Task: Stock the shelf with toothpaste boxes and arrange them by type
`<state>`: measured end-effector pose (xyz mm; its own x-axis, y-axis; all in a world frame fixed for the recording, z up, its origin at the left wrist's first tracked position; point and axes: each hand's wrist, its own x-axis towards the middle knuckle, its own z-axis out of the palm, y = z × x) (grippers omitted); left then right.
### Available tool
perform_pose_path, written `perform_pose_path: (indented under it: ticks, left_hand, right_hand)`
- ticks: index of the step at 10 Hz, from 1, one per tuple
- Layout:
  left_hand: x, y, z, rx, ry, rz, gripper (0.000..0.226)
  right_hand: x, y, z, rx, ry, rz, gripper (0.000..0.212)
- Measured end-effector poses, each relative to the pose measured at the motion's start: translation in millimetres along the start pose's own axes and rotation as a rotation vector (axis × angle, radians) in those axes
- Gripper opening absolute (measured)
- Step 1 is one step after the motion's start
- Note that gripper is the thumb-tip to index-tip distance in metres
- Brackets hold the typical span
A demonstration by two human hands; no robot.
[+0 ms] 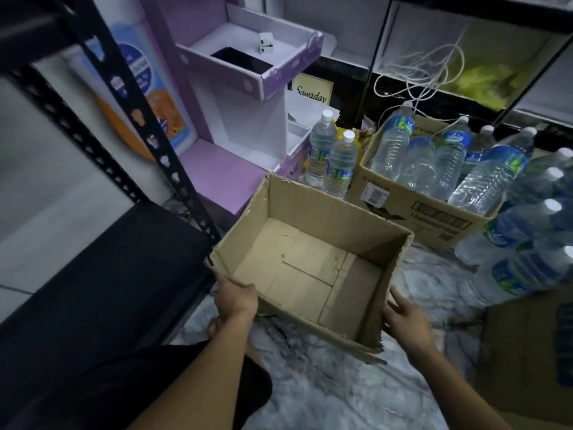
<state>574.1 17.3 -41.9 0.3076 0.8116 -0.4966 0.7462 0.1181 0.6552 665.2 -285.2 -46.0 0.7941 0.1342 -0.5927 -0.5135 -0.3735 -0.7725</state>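
Left hand (237, 297) gripped the near-left rim of the cardboard box (325, 212), thumb hooked over the edge. Right hand (403, 318) was by the near-right corner, fingers straight and spread; contact with the wall could not be confirmed. Box sat at floor level, open-topped, only its bare bottom showing. No toothpaste boxes in view, neither in the box nor on the black shelf (108, 274) to the left. Water bottles (341, 162) and a purple display stand (248, 72) stood behind.

Judgement: either unloading was finished or the stock was elsewhere; the step in hand was shifting the empty box. Next move would need both hands bracing opposite walls before lifting it aside.
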Motion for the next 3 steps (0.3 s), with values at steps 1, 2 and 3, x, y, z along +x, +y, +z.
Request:
perform_pose_path:
  ticks: [1,2,3]
  left_hand:
    - [6.2,-1.0,-1.6,0.008,-0.028,0.017,0.08]
    - [7.8,3.8,-11.5,0.113,-0.083,0.022,0.088]
    - [8.2,3.0,-15.5,0.075,-0.153,0.04,0.096]
  right_hand:
    - [7.8,1.4,15.2,-0.166,0.016,-0.053,0.058]
    - [4.4,-10.7,9.8,-0.333,-0.016,-0.009,0.05]
    - [-10.6,-53.6,2.0,-0.731,0.127,-0.153,0.053]
